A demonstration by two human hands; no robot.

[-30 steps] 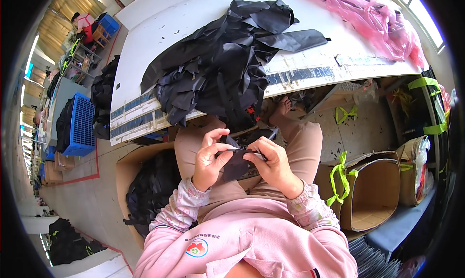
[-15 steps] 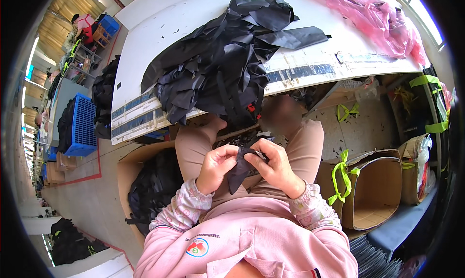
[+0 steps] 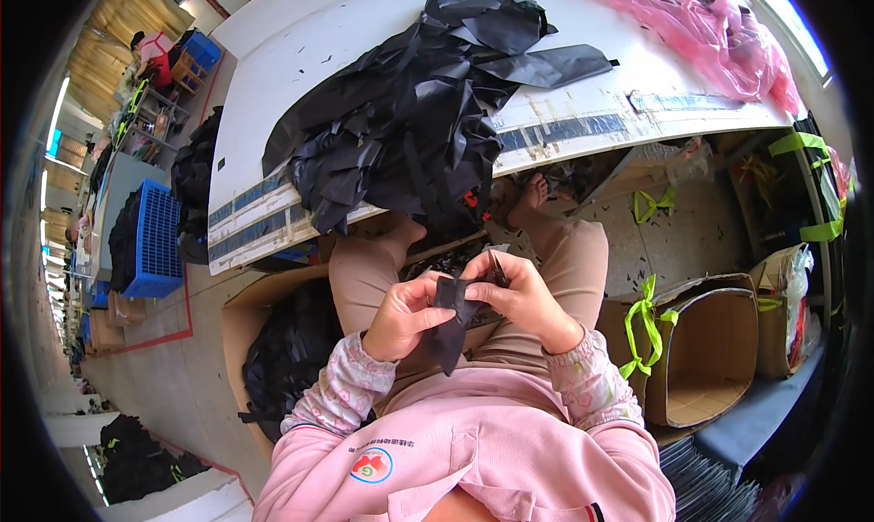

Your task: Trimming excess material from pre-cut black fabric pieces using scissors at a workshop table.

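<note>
Head cam: seeing white bench point(image 3: 296, 76) w/ 1 black fabric pile point(image 3: 410, 112), grey floor point(image 3: 214, 340). Counting 1 small black piece point(image 3: 449, 340) over lap point(image 3: 510, 347), pinched btwn L fingers point(image 3: 421, 291) + R fingers point(image 3: 485, 292), plus 1 dark tool point(image 3: 498, 269) in R.

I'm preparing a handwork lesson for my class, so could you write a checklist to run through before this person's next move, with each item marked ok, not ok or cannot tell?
1. Left hand gripping the black piece: ok, thumb and fingers pinch its upper part.
2. Right hand on the same piece: ok, pinching near its top.
3. Piece spread flat: not ok, it hangs down from the fingers.
4. Piece apart from the black pile on the white table: ok, it is held over the lap.
5. Slim dark pointed item at the right hand identified: cannot tell, too small.
</note>
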